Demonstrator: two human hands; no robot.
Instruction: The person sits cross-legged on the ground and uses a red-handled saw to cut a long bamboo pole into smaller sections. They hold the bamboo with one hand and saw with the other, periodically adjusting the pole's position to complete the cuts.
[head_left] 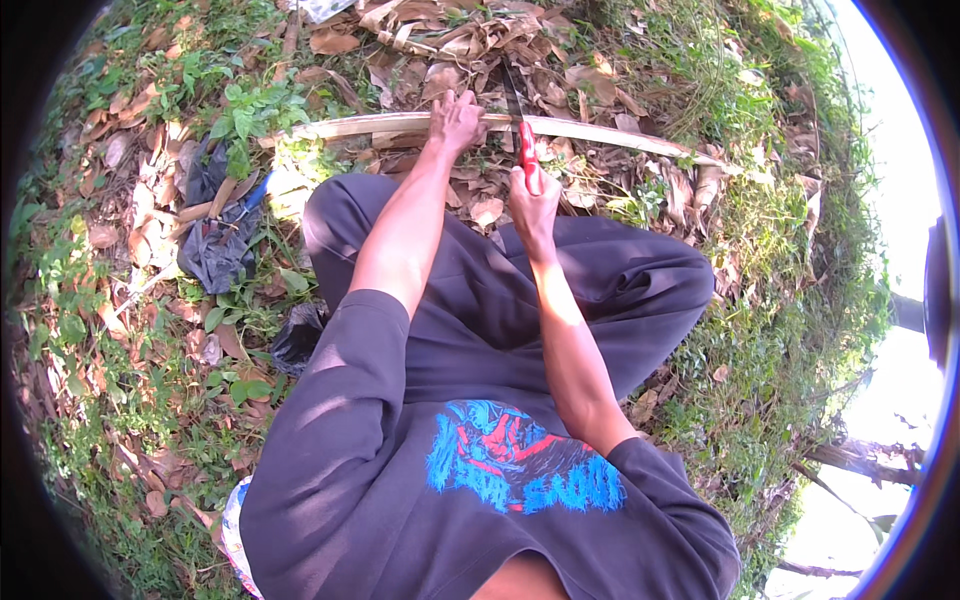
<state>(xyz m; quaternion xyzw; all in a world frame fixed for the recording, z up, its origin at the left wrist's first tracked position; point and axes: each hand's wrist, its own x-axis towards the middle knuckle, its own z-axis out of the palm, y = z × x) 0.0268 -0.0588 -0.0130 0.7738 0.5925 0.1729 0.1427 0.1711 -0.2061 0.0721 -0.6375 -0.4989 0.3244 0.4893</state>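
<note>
A long, pale strip of split wood or bamboo (620, 137) lies crosswise in front of my folded legs, bowed in this view. My left hand (458, 122) grips it near its middle, fingers curled over the far edge. In my right hand (535, 198) is a hand saw (528, 148) with a red handle, closed in my fist. Its thin dark blade points away from me and crosses the strip just right of my left hand. Whether the teeth have cut into the wood is too small to tell.
Dry brown leaves (487, 211) cover the ground around the strip, with a heap of them beyond it. On the left lie a black plastic bag (215, 250) and a blue-handled object (257, 192) among green weeds. Grass (790, 300) spreads on the right.
</note>
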